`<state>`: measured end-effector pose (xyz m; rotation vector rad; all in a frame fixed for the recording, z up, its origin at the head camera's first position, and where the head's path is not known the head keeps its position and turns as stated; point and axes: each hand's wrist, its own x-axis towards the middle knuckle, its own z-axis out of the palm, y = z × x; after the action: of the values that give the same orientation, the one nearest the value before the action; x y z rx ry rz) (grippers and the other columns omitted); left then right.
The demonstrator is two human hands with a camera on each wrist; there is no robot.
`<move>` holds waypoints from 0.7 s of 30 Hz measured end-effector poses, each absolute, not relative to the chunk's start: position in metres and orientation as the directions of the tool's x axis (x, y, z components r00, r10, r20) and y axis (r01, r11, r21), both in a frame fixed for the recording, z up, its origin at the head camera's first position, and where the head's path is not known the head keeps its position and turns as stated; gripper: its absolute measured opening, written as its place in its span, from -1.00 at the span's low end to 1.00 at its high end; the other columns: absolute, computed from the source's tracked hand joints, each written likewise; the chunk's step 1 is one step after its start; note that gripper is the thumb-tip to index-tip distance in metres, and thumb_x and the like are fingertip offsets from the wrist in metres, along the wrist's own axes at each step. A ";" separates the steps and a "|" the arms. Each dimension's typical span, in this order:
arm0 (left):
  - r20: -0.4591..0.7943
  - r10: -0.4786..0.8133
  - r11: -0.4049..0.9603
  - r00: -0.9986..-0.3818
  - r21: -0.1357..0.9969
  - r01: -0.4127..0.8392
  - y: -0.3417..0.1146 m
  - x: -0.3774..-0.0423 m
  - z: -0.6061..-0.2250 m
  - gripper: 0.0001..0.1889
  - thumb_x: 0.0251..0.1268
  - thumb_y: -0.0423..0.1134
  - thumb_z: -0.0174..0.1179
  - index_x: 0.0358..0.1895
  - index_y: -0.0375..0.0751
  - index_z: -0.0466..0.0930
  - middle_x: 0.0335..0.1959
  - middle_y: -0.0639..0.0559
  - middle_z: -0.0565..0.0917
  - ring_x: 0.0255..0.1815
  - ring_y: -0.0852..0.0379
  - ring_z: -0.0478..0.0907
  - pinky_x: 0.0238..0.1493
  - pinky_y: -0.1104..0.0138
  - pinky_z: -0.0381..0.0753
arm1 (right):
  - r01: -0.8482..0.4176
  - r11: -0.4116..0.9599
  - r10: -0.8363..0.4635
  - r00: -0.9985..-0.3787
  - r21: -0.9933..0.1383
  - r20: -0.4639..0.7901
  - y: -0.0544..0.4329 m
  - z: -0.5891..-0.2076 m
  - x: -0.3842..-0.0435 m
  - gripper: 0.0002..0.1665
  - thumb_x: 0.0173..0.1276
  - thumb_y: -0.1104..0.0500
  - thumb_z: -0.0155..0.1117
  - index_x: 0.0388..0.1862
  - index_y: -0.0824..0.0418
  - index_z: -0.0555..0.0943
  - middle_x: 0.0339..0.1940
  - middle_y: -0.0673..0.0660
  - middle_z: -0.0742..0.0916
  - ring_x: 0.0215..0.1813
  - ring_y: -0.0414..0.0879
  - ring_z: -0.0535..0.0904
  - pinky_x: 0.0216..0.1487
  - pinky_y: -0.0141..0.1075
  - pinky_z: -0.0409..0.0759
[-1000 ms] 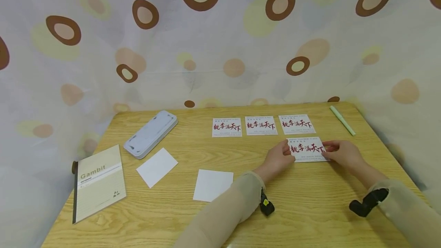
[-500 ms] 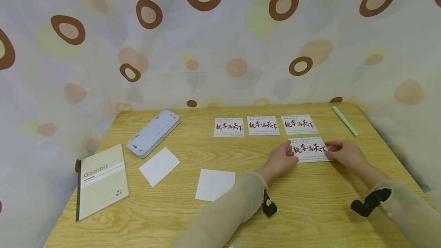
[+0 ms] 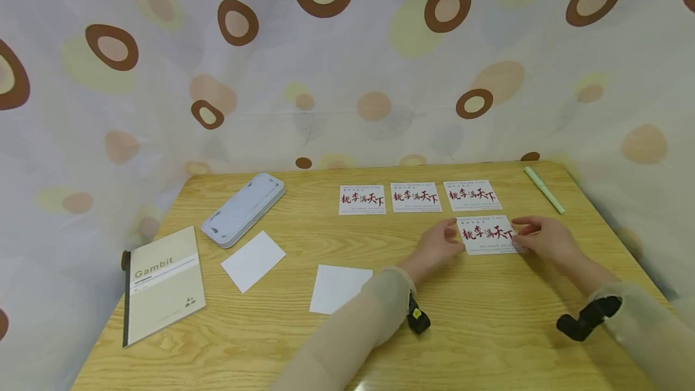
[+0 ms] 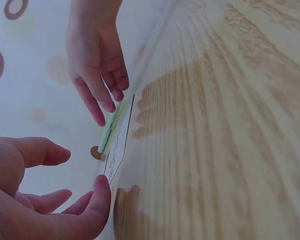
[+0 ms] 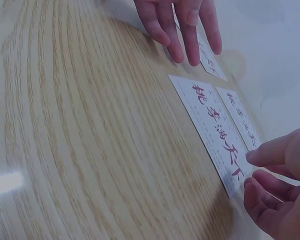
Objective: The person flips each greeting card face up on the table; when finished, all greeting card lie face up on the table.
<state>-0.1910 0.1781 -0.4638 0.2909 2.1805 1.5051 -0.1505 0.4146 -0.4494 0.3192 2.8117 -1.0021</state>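
Note:
A white card with red brush lettering lies flat on the wooden table, between the two hands. My left hand is at its left edge, fingers loosely bent and thumb apart from them in the left wrist view, gripping nothing. On the other side, my right hand hovers by the right edge with relaxed fingers; the right wrist view shows its fingertips close to the card's corner, without a pinch. Behind it, matching cards form a row: a left one, a middle one and a right one.
A green pen lies at the back right. Toward the left are a pale tin case, a tilted blank white card, another blank card partly behind the left sleeve, and a notebook at the table's left edge.
Both hands have eased off the lettered card: the left has drawn slightly leftward from its edge and the right has loosened. The card stays on the table; the view shifts slightly.

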 end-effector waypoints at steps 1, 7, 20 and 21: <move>-0.258 0.424 0.376 -0.868 0.922 -0.090 0.176 -0.192 -0.463 -0.38 0.22 -0.34 0.30 0.39 0.01 0.43 0.20 0.05 0.60 0.08 0.17 0.60 0.01 0.40 0.61 | 0.242 0.754 0.151 -0.969 -0.610 -0.197 0.414 -0.449 -0.151 -0.37 0.37 0.18 0.29 0.31 0.50 0.42 -0.03 0.46 0.63 -0.16 0.08 0.55 -0.38 -0.41 0.55; -0.216 0.461 0.374 -0.861 0.927 -0.033 0.156 -0.197 -0.458 -0.48 0.26 -0.33 0.30 0.30 0.00 0.50 0.11 0.05 0.63 0.09 0.14 0.61 -0.01 0.39 0.62 | 0.209 0.734 0.121 -0.977 -0.647 -0.178 0.402 -0.444 -0.150 -0.39 0.38 0.18 0.30 0.30 0.48 0.44 -0.05 0.43 0.65 -0.17 0.03 0.57 -0.35 -0.39 0.63; -0.118 0.537 0.476 -0.836 0.860 0.184 0.092 -0.209 -0.452 -0.45 0.29 -0.36 0.28 0.36 -0.11 0.43 0.17 -0.08 0.60 0.05 0.08 0.62 -0.03 0.43 0.60 | 0.150 0.713 0.035 -0.983 -0.685 -0.179 0.360 -0.436 -0.155 -0.41 0.39 0.19 0.29 0.30 0.47 0.43 -0.03 0.42 0.65 -0.19 -0.02 0.60 -0.32 -0.34 0.67; -0.115 0.538 0.479 -0.835 0.857 0.191 0.087 -0.210 -0.452 -0.45 0.29 -0.35 0.28 0.36 -0.11 0.43 0.18 -0.09 0.60 0.05 0.07 0.62 -0.03 0.43 0.60 | 0.143 0.717 0.026 -0.983 -0.682 -0.179 0.358 -0.436 -0.156 -0.41 0.38 0.19 0.29 0.30 0.47 0.44 -0.04 0.40 0.66 -0.21 -0.04 0.60 -0.32 -0.34 0.66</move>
<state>-0.2103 0.0873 -0.4518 0.6107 2.3612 1.2995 -0.1559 0.3577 -0.4355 0.1375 2.7637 -1.1182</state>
